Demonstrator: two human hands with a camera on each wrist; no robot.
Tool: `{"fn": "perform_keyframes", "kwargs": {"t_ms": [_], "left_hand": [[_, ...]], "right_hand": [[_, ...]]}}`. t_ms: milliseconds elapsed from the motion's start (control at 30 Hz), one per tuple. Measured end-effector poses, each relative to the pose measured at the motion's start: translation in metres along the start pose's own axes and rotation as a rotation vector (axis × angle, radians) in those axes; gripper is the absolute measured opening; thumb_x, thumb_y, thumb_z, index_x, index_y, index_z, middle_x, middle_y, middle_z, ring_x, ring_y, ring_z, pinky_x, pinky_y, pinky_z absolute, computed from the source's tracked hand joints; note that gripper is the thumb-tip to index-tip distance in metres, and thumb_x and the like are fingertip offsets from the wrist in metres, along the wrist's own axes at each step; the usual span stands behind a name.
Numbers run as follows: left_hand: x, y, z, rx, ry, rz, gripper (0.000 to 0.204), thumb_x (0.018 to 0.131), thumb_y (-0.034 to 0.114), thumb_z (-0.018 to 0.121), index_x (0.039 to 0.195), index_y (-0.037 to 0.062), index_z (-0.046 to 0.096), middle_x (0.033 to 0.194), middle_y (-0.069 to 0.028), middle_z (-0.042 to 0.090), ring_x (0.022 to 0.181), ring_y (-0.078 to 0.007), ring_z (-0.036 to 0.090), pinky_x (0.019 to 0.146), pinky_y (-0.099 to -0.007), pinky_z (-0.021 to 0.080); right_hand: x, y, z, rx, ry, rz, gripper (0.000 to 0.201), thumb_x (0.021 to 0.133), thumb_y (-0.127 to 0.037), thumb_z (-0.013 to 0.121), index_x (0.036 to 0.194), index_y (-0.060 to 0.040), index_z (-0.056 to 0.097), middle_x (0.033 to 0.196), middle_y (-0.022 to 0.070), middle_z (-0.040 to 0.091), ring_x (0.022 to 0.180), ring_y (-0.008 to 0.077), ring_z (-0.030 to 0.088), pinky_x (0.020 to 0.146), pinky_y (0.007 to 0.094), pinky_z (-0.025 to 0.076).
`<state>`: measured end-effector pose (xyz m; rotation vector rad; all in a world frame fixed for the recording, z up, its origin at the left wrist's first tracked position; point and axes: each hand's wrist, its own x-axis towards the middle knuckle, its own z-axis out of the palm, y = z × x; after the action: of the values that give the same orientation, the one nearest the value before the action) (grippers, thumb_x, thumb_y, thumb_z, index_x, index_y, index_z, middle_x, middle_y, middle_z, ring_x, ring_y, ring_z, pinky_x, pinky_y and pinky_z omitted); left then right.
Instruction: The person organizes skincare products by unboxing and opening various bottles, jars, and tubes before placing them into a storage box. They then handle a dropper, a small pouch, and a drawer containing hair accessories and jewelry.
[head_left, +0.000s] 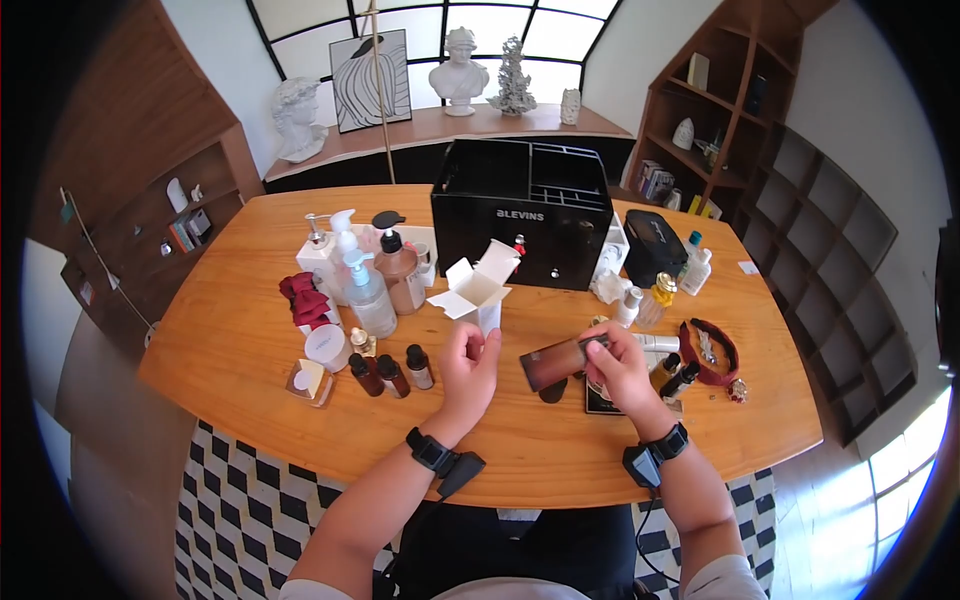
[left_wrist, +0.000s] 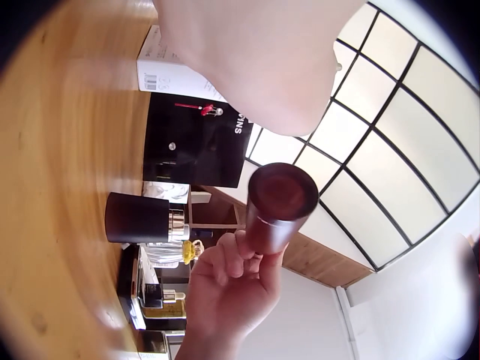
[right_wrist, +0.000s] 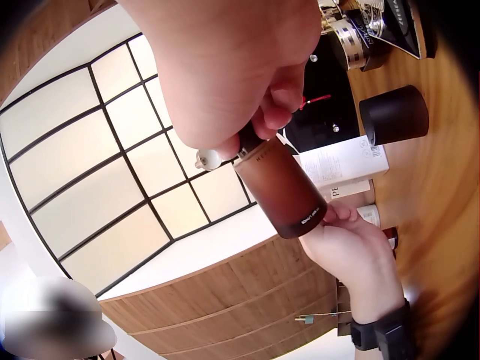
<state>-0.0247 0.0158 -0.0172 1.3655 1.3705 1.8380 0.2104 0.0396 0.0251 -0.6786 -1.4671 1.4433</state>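
Note:
My right hand [head_left: 618, 368] grips a brown tinted bottle [head_left: 553, 365] by its dark neck end and holds it tilted above the table. In the right wrist view, small lettering marks the bottle [right_wrist: 281, 187] near its dark base. My left hand [head_left: 470, 362] is loosely curled with nothing in it, in front of an opened white carton [head_left: 480, 290] whose flaps stand up. Seen from the right wrist, the left hand's fingers [right_wrist: 343, 212] are close by the bottle's base. A black cylindrical cap [right_wrist: 394, 116] stands on the table below the bottle.
A black BLEVINS organizer [head_left: 520, 235] stands at the back. Pump bottles [head_left: 370, 300], a white jar [head_left: 327, 347] and several small dark bottles [head_left: 392, 376] are on the left. On the right are a black case [head_left: 655, 245], a perfume bottle [head_left: 658, 295] and a red headband [head_left: 735, 350].

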Motion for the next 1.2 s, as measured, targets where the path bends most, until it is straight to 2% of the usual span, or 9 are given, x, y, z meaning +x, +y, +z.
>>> {"fn": "perform_keyframes", "kwargs": {"t_ms": [100,333,433,500,567,800,1033,1133,1200], "left_hand": [[0.007,-0.009,0.002,0.164,0.236,0.125,0.034,0.087,0.014,0.076,0.089,0.0049,0.044,0.079,-0.0044,0.042,0.071,-0.0163,0.04,0.064,-0.0331,0.037],[0.012,-0.014,0.01,0.215,0.301,0.161,0.067,0.079,0.013,0.081,0.13,-0.0029,0.039,0.123,-0.0207,0.045,0.116,-0.0371,0.047,0.102,-0.0452,0.038],[0.018,-0.021,0.005,0.265,0.18,0.136,0.077,0.08,0.012,0.08,0.139,-0.0051,0.034,0.128,-0.0238,0.046,0.121,-0.0394,0.048,0.104,-0.0459,0.039],[0.025,-0.04,0.006,0.093,0.119,0.086,0.075,0.08,0.013,0.08,0.138,-0.0057,0.035,0.126,-0.0242,0.048,0.119,-0.0396,0.05,0.102,-0.046,0.04],[0.03,-0.054,0.009,0.065,0.112,0.08,0.07,0.08,0.013,0.079,0.134,-0.0055,0.038,0.123,-0.0243,0.051,0.117,-0.0399,0.052,0.1,-0.046,0.042],[0.023,-0.05,0.012,0.188,-0.044,-0.002,0.051,0.08,0.012,0.079,0.118,-0.0025,0.048,0.118,-0.0235,0.055,0.112,-0.0402,0.056,0.095,-0.0459,0.045],[0.015,-0.036,0.017,0.149,-0.15,0.045,0.048,0.079,0.011,0.08,0.114,-0.0015,0.05,0.113,-0.021,0.058,0.108,-0.0368,0.059,0.092,-0.0441,0.047],[0.013,-0.035,0.017,0.174,-0.159,0.052,0.049,0.079,0.011,0.08,0.116,-0.0014,0.05,0.114,-0.0203,0.059,0.109,-0.0363,0.059,0.091,-0.0432,0.048],[0.014,-0.039,0.018,0.11,-0.162,0.049,0.049,0.079,0.01,0.08,0.117,-0.0014,0.05,0.113,-0.0197,0.059,0.108,-0.0356,0.06,0.091,-0.0426,0.048]], "right_hand": [[0.006,-0.013,0.008,0.089,0.077,0.023,0.017,0.103,-0.017,0.058,0.111,-0.0021,0.057,0.076,-0.0001,0.058,0.057,0.0044,0.048,0.049,0.02,0.035],[0.065,-0.069,0.051,-0.44,0.135,-0.176,0.018,0.098,-0.017,0.065,0.107,-0.0015,0.062,0.073,0.0012,0.06,0.062,0.0064,0.055,0.055,0.0227,0.043],[0.098,-0.073,0.078,-0.741,0.135,-0.287,0.022,0.091,-0.016,0.071,0.105,-0.0002,0.064,0.077,0.0078,0.064,0.069,0.014,0.061,0.065,0.0296,0.051],[0.109,-0.075,0.093,-0.863,0.064,-0.319,0.023,0.088,-0.015,0.071,0.104,0.0001,0.064,0.088,0.017,0.068,0.078,0.0302,0.067,0.073,0.0385,0.054],[0.122,-0.065,0.097,-1.03,0.064,-0.417,0.021,0.089,-0.016,0.067,0.103,-0.0012,0.063,0.092,0.0187,0.069,0.086,0.036,0.067,0.078,0.0428,0.054],[0.131,-0.073,0.11,-1.387,-0.173,-0.043,0.026,0.084,-0.021,0.068,0.105,-0.0052,0.065,0.097,0.015,0.072,0.097,0.0341,0.069,0.08,0.0441,0.056],[0.128,-0.05,0.084,-1.515,-0.403,0.017,0.023,0.081,-0.016,0.071,0.103,-0.0103,0.074,0.095,0.01,0.074,0.092,0.0303,0.072,0.077,0.0412,0.058],[0.125,-0.059,0.084,-1.516,-0.421,0.072,0.022,0.081,-0.018,0.072,0.101,-0.0098,0.075,0.092,0.0104,0.074,0.091,0.0308,0.072,0.077,0.0407,0.058],[0.117,-0.06,0.079,-1.402,-0.246,-0.086,0.02,0.081,-0.02,0.072,0.098,-0.0085,0.075,0.092,0.0114,0.074,0.09,0.0314,0.072,0.077,0.0405,0.057]]}}
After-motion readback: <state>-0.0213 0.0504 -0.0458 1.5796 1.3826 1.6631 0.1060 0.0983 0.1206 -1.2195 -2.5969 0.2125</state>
